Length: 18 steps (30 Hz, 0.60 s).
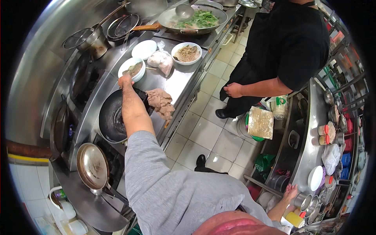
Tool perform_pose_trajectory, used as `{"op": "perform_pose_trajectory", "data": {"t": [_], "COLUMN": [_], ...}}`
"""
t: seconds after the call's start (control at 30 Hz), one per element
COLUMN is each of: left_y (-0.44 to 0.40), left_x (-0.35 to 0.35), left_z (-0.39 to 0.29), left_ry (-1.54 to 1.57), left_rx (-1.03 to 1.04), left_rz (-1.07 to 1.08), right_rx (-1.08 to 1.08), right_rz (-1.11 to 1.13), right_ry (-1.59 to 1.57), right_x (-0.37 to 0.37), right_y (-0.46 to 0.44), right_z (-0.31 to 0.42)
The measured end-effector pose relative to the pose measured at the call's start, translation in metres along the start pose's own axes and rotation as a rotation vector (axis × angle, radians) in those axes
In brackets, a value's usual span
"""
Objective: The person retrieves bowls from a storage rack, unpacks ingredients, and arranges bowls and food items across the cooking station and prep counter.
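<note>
Reached over the wok [111, 117] with the left hand [125, 80], fingers closed on the near rim of the white bowl [141, 75], probably for control without covering the food. Had that bowl at the steel counter [181, 83], beside the plate [144, 49] and the knotted plastic bag [161, 60], seemingly grouped within easy reach. Had the crumpled dishcloth [159, 102] at the wok's side, perhaps against heat. Held the right hand [290, 192] open and empty near the saucepan [302, 201], well apart from the left, perhaps for balance.
</note>
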<state>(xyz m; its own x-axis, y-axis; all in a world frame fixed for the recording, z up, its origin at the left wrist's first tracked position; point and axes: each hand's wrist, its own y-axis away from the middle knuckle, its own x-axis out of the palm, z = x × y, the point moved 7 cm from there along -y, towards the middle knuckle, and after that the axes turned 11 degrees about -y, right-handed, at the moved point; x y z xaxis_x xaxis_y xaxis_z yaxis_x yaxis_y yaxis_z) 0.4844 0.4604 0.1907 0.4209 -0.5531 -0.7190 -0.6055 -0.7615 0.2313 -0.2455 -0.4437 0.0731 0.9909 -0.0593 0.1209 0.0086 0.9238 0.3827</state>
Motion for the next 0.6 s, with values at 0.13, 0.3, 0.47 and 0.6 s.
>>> {"op": "perform_pose_trajectory", "data": {"t": [0.13,0.3,0.47,0.6], "left_y": [-0.027,-0.052,-0.075,-0.030], "left_x": [0.017,0.017,0.012,-0.015], "left_z": [0.005,0.008,0.008,-0.012], "left_ry": [-0.082,-0.322,-0.455,-0.088], "left_rx": [-0.009,-0.020,0.063,0.010], "left_rz": [0.026,0.038,-0.065,0.033], "right_rx": [0.021,0.083,0.120,0.119], "right_rz": [-0.031,-0.096,-0.092,-0.087], "right_ry": [0.015,0.023,0.022,0.023], "right_x": [-0.006,-0.012,-0.005,0.006], "right_y": [0.025,0.034,0.038,0.043], "right_z": [-0.007,-0.020,-0.028,-0.028]}}
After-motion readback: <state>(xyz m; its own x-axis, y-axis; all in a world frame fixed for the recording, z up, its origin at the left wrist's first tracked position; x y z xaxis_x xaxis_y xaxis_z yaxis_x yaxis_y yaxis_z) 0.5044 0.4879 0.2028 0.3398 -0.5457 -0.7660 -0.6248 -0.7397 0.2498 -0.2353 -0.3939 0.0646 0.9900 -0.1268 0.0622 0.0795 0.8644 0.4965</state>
